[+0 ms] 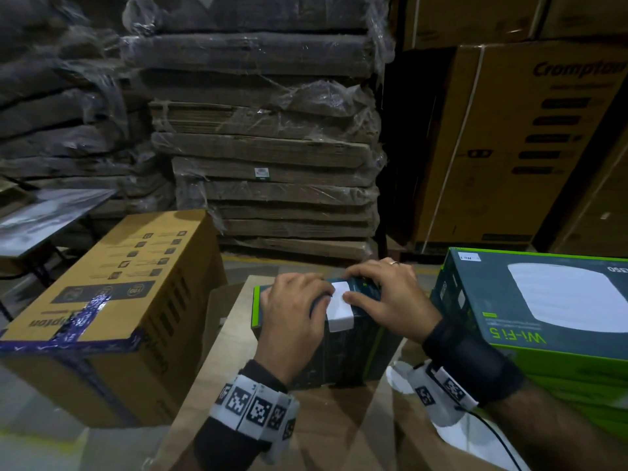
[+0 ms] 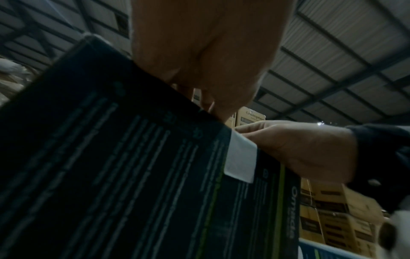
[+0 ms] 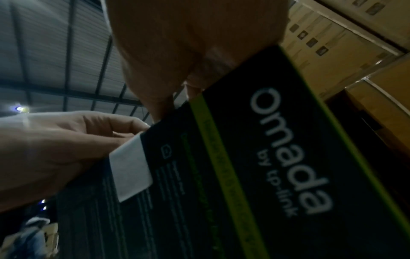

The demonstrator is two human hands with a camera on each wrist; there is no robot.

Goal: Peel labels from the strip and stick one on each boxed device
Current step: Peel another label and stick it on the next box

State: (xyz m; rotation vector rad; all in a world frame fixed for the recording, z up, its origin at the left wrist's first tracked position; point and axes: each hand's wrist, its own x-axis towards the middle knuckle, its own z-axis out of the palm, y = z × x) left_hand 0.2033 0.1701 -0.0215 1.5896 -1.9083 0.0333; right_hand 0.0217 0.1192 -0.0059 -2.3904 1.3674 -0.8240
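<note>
Two hands work on one dark, green-edged Omada device box point(image 1: 343, 351) standing on edge on a brown cardboard carton top point(image 1: 339, 430), near centre. A plain white rectangular label point(image 1: 339, 305) is folded over the box's upper edge, part on the narrow top face and part running down the near printed face; its paper looks smooth and matte. The left hand point(image 1: 292, 317) rests on top of the box at the left of the label, fingers curled over the edge and touching the label's left side, with nothing gripped. The right hand point(image 1: 387, 300) lies on the box top at the right, fingers bent and its thumb pressing flat on the label's right margin; a ring shows on one finger. Both wrists carry bands of white tiles printed with black square markers. The label strip cannot be made out with certainty.

Just right of the work stands a larger green and dark grey Wi-Fi device box point(image 1: 543, 307), glossy, showing a white rounded unit. At left sits a tan corrugated carton point(image 1: 112, 294) sealed with blue printed tape. Farther off, a stack of flattened cardboard point(image 1: 272, 147) wrapped in wrinkled clear film rises at centre, with tall Crompton cartons point(image 1: 526, 130) at far right.
</note>
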